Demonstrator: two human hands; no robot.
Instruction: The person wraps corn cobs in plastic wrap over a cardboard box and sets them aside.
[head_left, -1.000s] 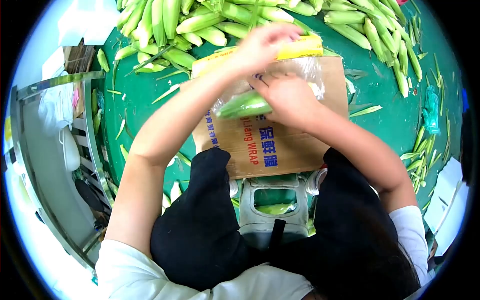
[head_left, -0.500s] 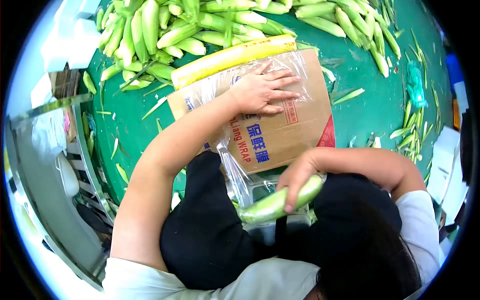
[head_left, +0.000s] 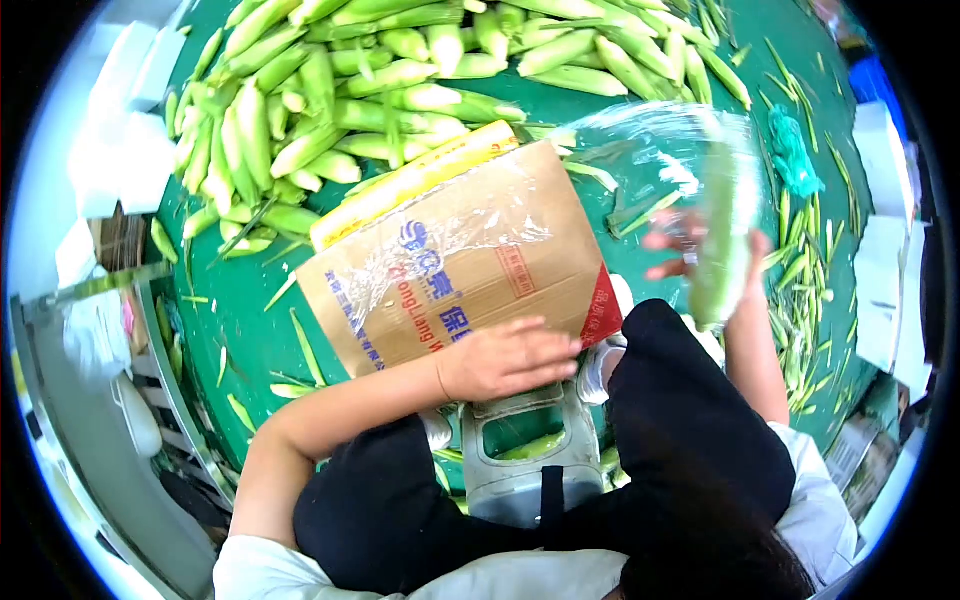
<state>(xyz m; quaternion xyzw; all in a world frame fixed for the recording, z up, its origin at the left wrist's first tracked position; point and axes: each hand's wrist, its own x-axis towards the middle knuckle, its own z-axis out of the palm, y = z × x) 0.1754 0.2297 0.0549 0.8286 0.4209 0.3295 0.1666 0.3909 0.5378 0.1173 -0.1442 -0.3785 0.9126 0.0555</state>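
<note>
Near the lower edge of the cardboard cling film box, my left hand lies flat with its fingers stretched out. A roll of film in yellow printed wrapping lies along the box's far side, and clear film covers part of the cardboard. To the right, my right hand has a green husked ear of corn between its fingers and thumb. The ear is upright in view and smeared by motion. A loose sheet of clear cling film spreads leftward from its top.
A large heap of corn in husks covers the far side of the green surface. Husk scraps and a teal plastic bag lie at the right. A grey plastic stool shows between my legs. A metal rack stands left.
My right hand has carried the ear of corn from my lap up and to the right. My left hand has slid from the box's top toward its near edge. The view has shifted.
</note>
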